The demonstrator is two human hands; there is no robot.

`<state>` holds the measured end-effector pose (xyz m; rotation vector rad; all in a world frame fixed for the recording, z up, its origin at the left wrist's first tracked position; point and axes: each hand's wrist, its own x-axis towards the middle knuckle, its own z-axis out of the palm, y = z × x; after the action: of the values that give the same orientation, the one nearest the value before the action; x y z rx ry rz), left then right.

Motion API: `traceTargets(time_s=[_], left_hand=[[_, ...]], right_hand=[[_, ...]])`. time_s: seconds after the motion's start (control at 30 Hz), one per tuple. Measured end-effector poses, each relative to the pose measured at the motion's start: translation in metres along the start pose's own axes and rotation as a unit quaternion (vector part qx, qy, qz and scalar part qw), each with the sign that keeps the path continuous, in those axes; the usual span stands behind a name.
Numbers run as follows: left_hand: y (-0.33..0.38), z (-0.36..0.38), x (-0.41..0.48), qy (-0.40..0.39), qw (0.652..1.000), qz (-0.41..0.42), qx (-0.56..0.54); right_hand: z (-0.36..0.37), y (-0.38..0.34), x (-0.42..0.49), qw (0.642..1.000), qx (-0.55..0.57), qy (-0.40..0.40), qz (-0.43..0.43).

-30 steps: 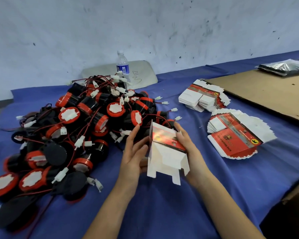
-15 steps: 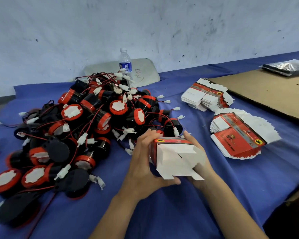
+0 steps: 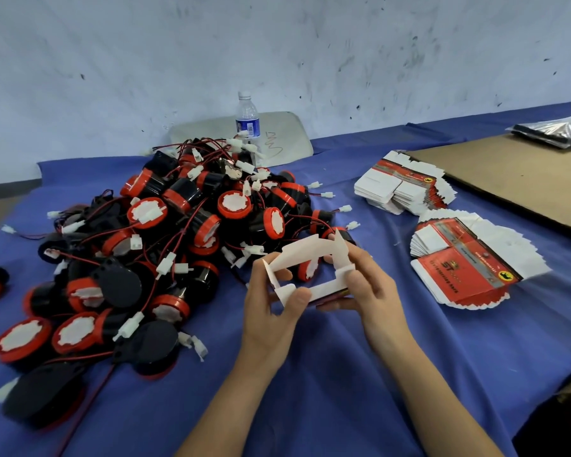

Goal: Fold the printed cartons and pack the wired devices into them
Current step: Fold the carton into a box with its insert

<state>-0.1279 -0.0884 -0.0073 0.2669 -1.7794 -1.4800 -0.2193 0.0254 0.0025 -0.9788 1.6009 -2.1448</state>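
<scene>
Both grips are closed on the half-folded carton, held above the worktop's middle: left hand pinches its left flap, right hand curls round its right end. Wired devices heaped just behind, spreading to the left edge; flat cartons fanned out toward the right edge.

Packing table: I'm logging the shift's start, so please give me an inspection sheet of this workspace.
Surface: blue cloth covers the table; cardboard sheet far right.
Job's things: carton open, flaps unfolded; near stack and far stack of flat cartons; heap of wired devices.
Clutter: water bottle, silver bag.
Hands: left hand and right hand both grip the carton.
Cables: red wires tangled through the heap.
Surroundings: scuffed wall.
</scene>
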Motion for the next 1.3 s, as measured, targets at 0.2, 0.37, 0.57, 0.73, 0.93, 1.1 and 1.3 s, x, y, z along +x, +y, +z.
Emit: traceTargets(time_s=[0.2,0.37,0.57,0.73,0.93,1.1,1.3], left_hand=[[0.0008,0.0003,-0.0008,-0.008,1.0,0.011,0.013],[-0.0009,0.0016,-0.002,-0.008,0.999,0.018,0.034],[-0.004,0.0013,-0.0036,0.009,1.0,0.003,0.018],[-0.0008,0.0016,-0.0042,0.007,0.999,0.022,0.045],[-0.0032,-0.0006,-0.0053,-0.03,0.99,0.091,0.1],[-0.0047,0.0037,-0.0025,-0.083,0.952,0.22,0.196],[-0.0043,0.0016,-0.0019,-0.074,0.955,0.232,0.169]], right_hand=[[0.0004,-0.0025,-0.0011,0.999,0.03,0.0,0.011],[0.0037,-0.001,-0.0036,0.999,-0.01,0.026,-0.042],[0.0083,-0.0009,-0.0068,0.978,-0.132,0.01,-0.163],[0.0048,-0.0015,-0.006,0.986,-0.102,0.008,-0.131],[0.0057,-0.0033,-0.0052,0.992,-0.074,0.002,-0.106],[0.0007,-0.0042,-0.0017,0.997,0.024,0.071,-0.022],[0.0021,-0.007,-0.0033,0.997,0.03,0.078,-0.003]])
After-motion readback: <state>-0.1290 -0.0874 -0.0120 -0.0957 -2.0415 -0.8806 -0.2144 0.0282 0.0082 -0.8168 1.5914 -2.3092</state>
